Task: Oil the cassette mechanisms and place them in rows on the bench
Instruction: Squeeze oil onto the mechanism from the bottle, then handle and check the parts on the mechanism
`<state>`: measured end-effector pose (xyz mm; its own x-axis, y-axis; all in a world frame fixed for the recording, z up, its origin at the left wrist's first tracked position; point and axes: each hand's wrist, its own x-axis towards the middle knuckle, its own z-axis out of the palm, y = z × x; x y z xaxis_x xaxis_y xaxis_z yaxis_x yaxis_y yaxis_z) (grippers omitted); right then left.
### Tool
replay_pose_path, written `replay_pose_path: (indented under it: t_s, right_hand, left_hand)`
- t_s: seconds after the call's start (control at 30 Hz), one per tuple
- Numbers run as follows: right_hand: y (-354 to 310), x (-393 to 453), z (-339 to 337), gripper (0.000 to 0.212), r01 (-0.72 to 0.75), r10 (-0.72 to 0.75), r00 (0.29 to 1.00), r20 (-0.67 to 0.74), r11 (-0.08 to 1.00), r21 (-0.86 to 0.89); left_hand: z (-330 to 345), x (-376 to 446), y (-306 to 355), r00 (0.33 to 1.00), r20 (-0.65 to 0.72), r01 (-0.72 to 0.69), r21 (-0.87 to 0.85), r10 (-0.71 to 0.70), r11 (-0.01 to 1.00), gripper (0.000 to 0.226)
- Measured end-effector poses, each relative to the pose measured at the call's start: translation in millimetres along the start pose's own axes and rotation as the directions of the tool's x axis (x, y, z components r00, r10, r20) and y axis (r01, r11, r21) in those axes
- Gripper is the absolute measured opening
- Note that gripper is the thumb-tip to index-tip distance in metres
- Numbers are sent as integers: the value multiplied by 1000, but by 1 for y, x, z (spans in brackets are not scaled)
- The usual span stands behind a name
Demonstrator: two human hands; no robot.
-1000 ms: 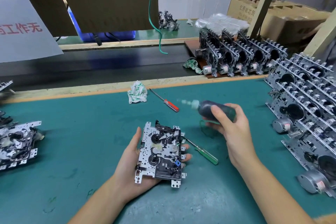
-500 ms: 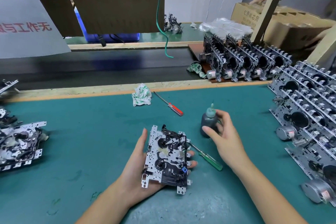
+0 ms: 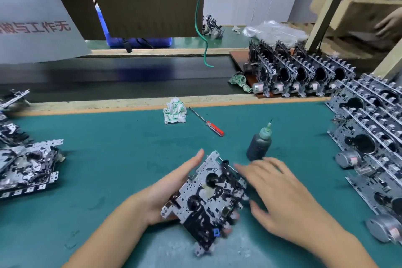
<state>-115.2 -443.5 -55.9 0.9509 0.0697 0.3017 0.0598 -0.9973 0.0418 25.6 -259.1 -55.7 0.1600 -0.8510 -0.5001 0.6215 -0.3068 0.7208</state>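
Note:
My left hand (image 3: 165,189) holds a silver and black cassette mechanism (image 3: 208,198) from below, tilted, above the green bench mat (image 3: 113,159); fingertips curl round its right edge. My right hand (image 3: 280,193) hovers with spread fingers just right of the mechanism, its fingertips near the top edge, holding nothing. The dark oil bottle (image 3: 258,144) with a thin nozzle stands upright on the mat behind my right hand. Rows of upright mechanisms (image 3: 369,137) line the right side.
A red-handled screwdriver (image 3: 208,124) and a crumpled cloth (image 3: 175,113) lie near the mat's far edge. More mechanisms (image 3: 28,165) lie flat at the left. Another batch (image 3: 300,76) stands on a board behind, past a dark conveyor (image 3: 108,80). Another person's hand (image 3: 389,24) reaches at far right.
My right hand set the oil bottle upright on the mat, let go, and moved down toward the mechanism. My left hand tilted the mechanism and turned it clockwise.

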Motion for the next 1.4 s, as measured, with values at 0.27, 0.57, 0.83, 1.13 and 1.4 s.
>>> replay_pose_path:
  t_s: [0.27,0.57,0.83,1.13,1.4]
  right_hand:
    - [-6,-14,13,59,11,-9,997,-71,1000,29]
    - [-9,-23,22,55,-79,97,975,-199,992,98]
    - [-11,-23,27,47,-63,86,970,-227,992,107]
    - [-13,-22,30,47,-47,94,955,-280,984,170]
    - [-11,-26,31,49,-33,74,959,-272,988,152]
  left_hand:
    - [-1,14,29,987,-148,125,464,-62,877,52]
    - [0,-16,4,561,-326,453,890,761,48,89]
    - [22,-41,-55,563,-311,532,846,766,-47,98]
    - [25,-26,-58,428,-155,364,931,890,-13,61]
    - [8,-26,-63,515,-98,257,965,852,-45,64]
